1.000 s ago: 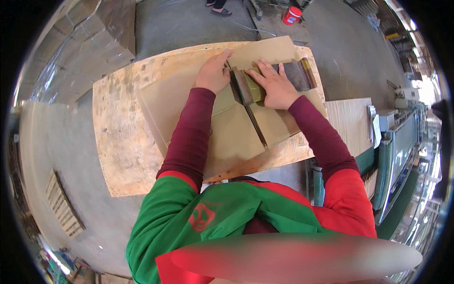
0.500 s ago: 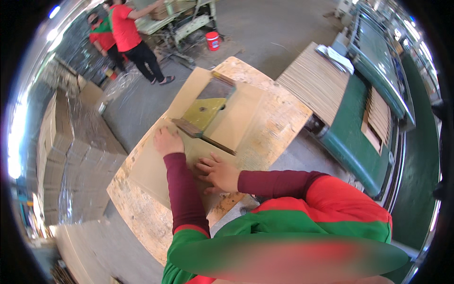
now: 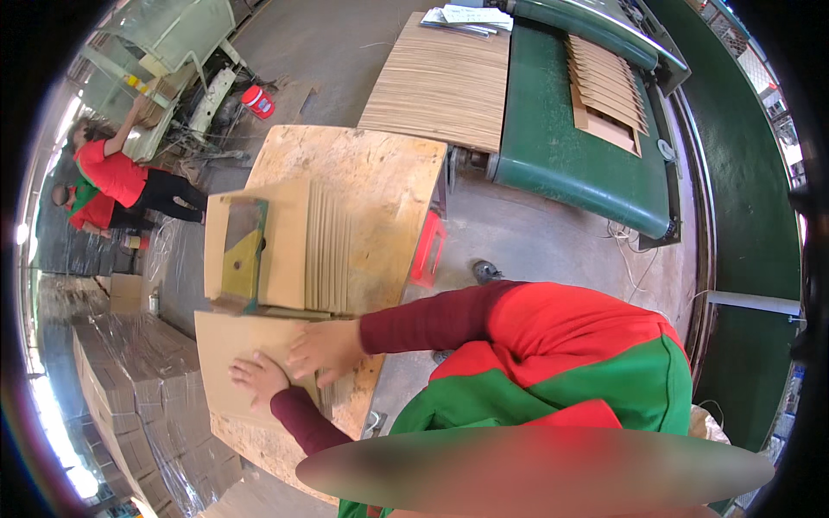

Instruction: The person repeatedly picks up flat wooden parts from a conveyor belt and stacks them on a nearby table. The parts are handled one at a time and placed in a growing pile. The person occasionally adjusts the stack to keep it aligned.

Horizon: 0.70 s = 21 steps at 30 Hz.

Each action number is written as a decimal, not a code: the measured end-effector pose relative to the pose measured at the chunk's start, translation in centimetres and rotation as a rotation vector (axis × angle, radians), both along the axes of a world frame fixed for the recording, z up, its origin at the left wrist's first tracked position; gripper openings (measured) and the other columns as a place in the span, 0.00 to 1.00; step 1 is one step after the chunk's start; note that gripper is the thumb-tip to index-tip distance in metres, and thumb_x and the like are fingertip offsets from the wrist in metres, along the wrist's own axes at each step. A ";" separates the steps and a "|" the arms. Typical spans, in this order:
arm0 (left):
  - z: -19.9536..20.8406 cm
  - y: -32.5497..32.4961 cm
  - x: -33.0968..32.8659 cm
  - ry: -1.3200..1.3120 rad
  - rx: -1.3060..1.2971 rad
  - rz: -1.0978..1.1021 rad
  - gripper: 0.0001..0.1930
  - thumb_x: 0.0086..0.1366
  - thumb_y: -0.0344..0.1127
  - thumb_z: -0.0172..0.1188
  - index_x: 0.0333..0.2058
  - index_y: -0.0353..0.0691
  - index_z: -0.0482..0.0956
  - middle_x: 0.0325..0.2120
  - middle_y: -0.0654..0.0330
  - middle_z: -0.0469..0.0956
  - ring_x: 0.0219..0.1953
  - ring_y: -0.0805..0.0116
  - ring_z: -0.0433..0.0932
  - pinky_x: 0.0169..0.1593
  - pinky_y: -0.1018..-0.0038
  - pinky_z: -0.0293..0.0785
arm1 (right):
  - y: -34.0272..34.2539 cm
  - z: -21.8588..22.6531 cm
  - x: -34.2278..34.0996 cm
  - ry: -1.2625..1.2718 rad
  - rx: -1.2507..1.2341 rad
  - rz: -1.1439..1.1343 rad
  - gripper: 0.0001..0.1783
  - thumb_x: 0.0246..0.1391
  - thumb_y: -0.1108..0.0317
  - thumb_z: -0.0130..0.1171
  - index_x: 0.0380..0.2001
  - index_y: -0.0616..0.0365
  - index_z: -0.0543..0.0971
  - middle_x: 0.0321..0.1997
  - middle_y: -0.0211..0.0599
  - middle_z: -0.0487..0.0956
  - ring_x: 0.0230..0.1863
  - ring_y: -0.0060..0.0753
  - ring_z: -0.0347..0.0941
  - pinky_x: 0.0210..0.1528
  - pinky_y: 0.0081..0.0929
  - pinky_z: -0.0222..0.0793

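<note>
Brown flat cardboard (image 3: 220, 341) lies on a worn wooden table, under both my hands. My left hand (image 3: 259, 380) rests on it with the fingers spread. Just to the right, my right hand (image 3: 326, 350) lies over the cardboard's right part, fingers loosely apart and pointing left. Beyond them stands a stack of folded cardboard pieces (image 3: 294, 246), its layered edges fanned toward the right. Against that stack's left part sits a frame-like block (image 3: 242, 263) with a yellow-green face and a dark hole.
The bare tabletop (image 3: 380, 186) reaches away beyond the stack. A green conveyor (image 3: 544, 155) carries cardboard pieces (image 3: 609, 86), beside a large cardboard pile (image 3: 436, 82) topped with papers. Wrapped cartons (image 3: 160, 406) stand at left. Two people (image 3: 121, 177) are at far left, near a red bucket (image 3: 257, 102).
The view has swung to the right, bringing more of the conveyor in. My left hand has drawn back from the block's edge toward my right hand. Both stay on the cardboard.
</note>
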<state>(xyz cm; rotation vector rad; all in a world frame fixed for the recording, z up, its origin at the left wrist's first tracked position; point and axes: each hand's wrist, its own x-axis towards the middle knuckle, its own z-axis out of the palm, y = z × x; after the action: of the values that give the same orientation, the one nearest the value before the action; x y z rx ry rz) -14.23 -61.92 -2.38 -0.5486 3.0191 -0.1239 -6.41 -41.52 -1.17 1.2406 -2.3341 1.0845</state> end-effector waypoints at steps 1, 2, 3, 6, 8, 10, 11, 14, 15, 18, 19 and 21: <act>-0.3 -0.2 0.1 0.016 -0.010 0.004 0.35 0.67 0.60 0.30 0.68 0.48 0.43 0.70 0.61 0.36 0.71 0.60 0.36 0.55 0.26 0.44 | 2.9 -0.9 1.0 0.103 -0.205 0.004 0.20 0.45 0.57 0.63 0.43 0.48 0.78 0.51 0.38 0.74 0.53 0.40 0.68 0.58 0.44 0.59; -0.5 -0.3 0.1 0.038 -0.028 0.033 0.35 0.68 0.59 0.30 0.68 0.48 0.43 0.70 0.61 0.36 0.71 0.60 0.36 0.55 0.26 0.44 | 6.5 -2.0 2.1 0.064 -0.259 -0.053 0.19 0.45 0.59 0.63 0.42 0.48 0.78 0.50 0.37 0.74 0.52 0.40 0.69 0.56 0.44 0.61; -0.6 -0.5 0.2 0.035 -0.034 0.027 0.35 0.68 0.59 0.31 0.68 0.48 0.43 0.70 0.61 0.36 0.71 0.61 0.36 0.55 0.26 0.44 | 10.2 -3.2 3.6 -0.019 -0.252 -0.106 0.17 0.45 0.60 0.62 0.41 0.49 0.78 0.49 0.37 0.75 0.51 0.41 0.70 0.55 0.44 0.63; -0.7 -1.0 0.4 0.045 -0.050 0.047 0.35 0.67 0.59 0.32 0.68 0.49 0.43 0.70 0.63 0.37 0.71 0.62 0.35 0.55 0.27 0.45 | 23.6 -7.6 6.8 -0.237 -0.129 -0.433 0.13 0.48 0.63 0.59 0.38 0.51 0.80 0.47 0.42 0.76 0.53 0.46 0.69 0.54 0.39 0.67; -0.7 -1.1 0.2 0.080 -0.024 0.030 0.35 0.67 0.59 0.33 0.68 0.49 0.43 0.70 0.63 0.37 0.71 0.63 0.35 0.56 0.28 0.45 | 32.8 -9.6 9.8 -0.330 -0.186 -0.720 0.16 0.48 0.61 0.61 0.40 0.55 0.79 0.49 0.45 0.76 0.52 0.47 0.71 0.53 0.39 0.68; -0.9 -1.4 0.0 0.080 -0.049 0.052 0.36 0.67 0.60 0.34 0.68 0.50 0.42 0.70 0.64 0.37 0.71 0.64 0.35 0.55 0.27 0.44 | 41.2 -11.1 13.3 -0.592 -0.018 -1.095 0.17 0.48 0.59 0.62 0.40 0.57 0.79 0.49 0.46 0.76 0.52 0.48 0.71 0.55 0.39 0.67; -1.1 -1.5 0.0 0.080 -0.046 0.053 0.36 0.67 0.60 0.34 0.68 0.50 0.42 0.70 0.64 0.37 0.71 0.64 0.35 0.55 0.27 0.44 | 45.2 -11.6 14.9 -0.657 -0.044 -1.184 0.16 0.48 0.60 0.62 0.39 0.57 0.80 0.47 0.46 0.77 0.52 0.48 0.71 0.55 0.39 0.67; -1.4 -2.1 -0.4 0.092 -0.062 0.051 0.36 0.67 0.60 0.35 0.68 0.51 0.41 0.70 0.65 0.37 0.71 0.65 0.35 0.56 0.27 0.44 | 55.2 -11.7 19.5 -0.579 0.066 -1.349 0.15 0.49 0.62 0.61 0.39 0.59 0.80 0.45 0.48 0.78 0.49 0.48 0.73 0.51 0.38 0.69; -1.5 -2.4 -0.4 0.077 -0.075 0.070 0.36 0.67 0.60 0.35 0.68 0.51 0.41 0.70 0.65 0.37 0.71 0.65 0.35 0.56 0.27 0.44 | 57.4 -11.5 20.7 -0.562 0.129 -1.429 0.16 0.49 0.62 0.61 0.39 0.59 0.80 0.44 0.48 0.78 0.47 0.47 0.74 0.50 0.37 0.70; -1.9 -3.5 -0.8 0.074 -0.096 0.076 0.35 0.67 0.59 0.35 0.68 0.52 0.41 0.70 0.65 0.37 0.71 0.65 0.35 0.57 0.29 0.46 | 61.1 -11.6 22.4 -0.660 -0.127 -1.648 0.15 0.48 0.64 0.61 0.39 0.60 0.80 0.42 0.48 0.79 0.44 0.44 0.76 0.46 0.35 0.71; -2.1 -3.9 -1.0 0.107 -0.079 0.034 0.36 0.67 0.59 0.36 0.68 0.53 0.41 0.70 0.65 0.36 0.71 0.64 0.35 0.57 0.29 0.44 | 61.5 -11.7 22.7 -0.655 -0.156 -1.656 0.15 0.48 0.64 0.61 0.39 0.61 0.80 0.41 0.48 0.79 0.42 0.43 0.77 0.45 0.34 0.71; -2.4 -4.7 -1.2 0.109 -0.063 0.041 0.36 0.66 0.60 0.36 0.68 0.54 0.40 0.70 0.66 0.36 0.71 0.62 0.35 0.57 0.28 0.42 | 61.3 -12.2 23.3 -0.603 -0.229 -1.666 0.15 0.48 0.65 0.61 0.39 0.61 0.80 0.39 0.48 0.79 0.39 0.41 0.77 0.43 0.33 0.72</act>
<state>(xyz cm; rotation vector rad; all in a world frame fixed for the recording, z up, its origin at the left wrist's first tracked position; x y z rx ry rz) -15.39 -66.60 -4.80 -0.6426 3.1168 -0.1933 16.87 19.82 -13.37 -1.2099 -2.2995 0.9164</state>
